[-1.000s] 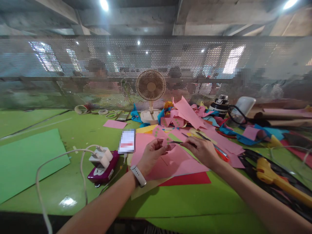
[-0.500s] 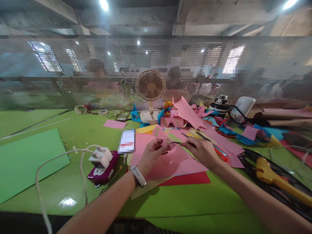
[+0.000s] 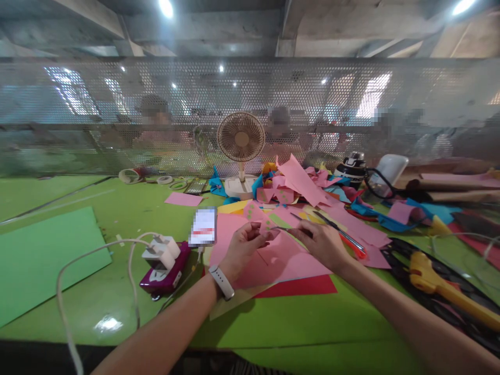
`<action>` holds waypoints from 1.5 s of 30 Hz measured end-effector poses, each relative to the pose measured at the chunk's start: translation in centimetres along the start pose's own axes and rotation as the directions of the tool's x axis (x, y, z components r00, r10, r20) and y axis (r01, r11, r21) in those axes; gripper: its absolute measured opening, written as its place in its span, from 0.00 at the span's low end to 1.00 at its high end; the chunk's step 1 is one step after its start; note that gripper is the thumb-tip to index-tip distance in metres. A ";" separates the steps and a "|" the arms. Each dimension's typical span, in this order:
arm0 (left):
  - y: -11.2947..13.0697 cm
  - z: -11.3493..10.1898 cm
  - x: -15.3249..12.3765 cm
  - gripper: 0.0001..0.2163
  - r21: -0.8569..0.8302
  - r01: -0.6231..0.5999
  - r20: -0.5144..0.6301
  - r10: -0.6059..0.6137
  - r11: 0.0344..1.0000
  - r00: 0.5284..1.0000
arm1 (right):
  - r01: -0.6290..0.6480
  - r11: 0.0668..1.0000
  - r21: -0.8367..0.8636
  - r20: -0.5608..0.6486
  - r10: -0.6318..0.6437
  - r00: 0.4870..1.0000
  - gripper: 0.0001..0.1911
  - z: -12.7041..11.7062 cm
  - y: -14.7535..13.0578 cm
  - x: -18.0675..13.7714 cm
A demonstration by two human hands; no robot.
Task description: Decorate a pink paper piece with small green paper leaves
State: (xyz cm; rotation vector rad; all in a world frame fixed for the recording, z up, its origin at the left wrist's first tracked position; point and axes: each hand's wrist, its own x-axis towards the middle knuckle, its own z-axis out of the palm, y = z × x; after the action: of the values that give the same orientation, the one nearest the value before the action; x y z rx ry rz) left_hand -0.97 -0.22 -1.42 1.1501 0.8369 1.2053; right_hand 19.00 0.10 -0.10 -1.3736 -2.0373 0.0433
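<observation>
My left hand (image 3: 244,244), with a pale watch band on its wrist, pinches a small pink paper piece (image 3: 255,212) dotted with green. Facing it, my right hand (image 3: 321,240) has its fingers closed on slim dark tweezers (image 3: 282,228), whose tip points left and meets the paper's edge near my left fingertips. The fingers partly cover the tool. Below both hands lie large pink paper sheets (image 3: 297,260), with a red sheet (image 3: 308,286) and a pale yellow sheet (image 3: 238,306) showing beneath. Beyond my right hand rests a box cutter (image 3: 346,235).
To the left are a phone (image 3: 203,226), a purple power strip (image 3: 166,276) with white chargers, and a green sheet (image 3: 50,260). A fan (image 3: 241,138) and paper scraps (image 3: 299,179) stand behind. At right, a yellow glue gun (image 3: 433,278) lies on a black tray.
Both hands keep nearly the same pose, still holding the paper and the tweezers. The view has shifted very slightly.
</observation>
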 end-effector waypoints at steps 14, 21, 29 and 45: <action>0.1 -0.1 0.0 0.13 0.036 0.004 0.027 -0.005 0.999 1.000 | -0.006 1.000 -0.005 0.002 0.006 1.000 0.21 0.0 -0.1 0.0; 0.3 -0.1 0.0 0.13 0.041 0.017 0.005 -0.018 0.999 1.000 | -0.004 1.000 0.004 0.002 0.004 1.000 0.21 0.0 -0.1 0.0; 0.6 0.2 -0.1 0.12 0.043 -0.002 0.037 0.000 0.999 0.999 | -0.007 1.000 0.007 0.007 0.007 1.000 0.21 0.1 -0.1 0.0; 0.3 -0.1 0.0 0.11 0.038 -0.021 0.055 0.019 0.999 0.998 | -0.004 0.999 0.037 0.010 0.004 1.000 0.20 0.0 -0.2 -0.1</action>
State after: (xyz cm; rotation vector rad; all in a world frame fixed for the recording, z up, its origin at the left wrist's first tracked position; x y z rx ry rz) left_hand -1.11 -0.23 -1.14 1.2203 0.8123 1.1729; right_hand 18.85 -0.06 -0.06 -1.3573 -2.0322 0.0901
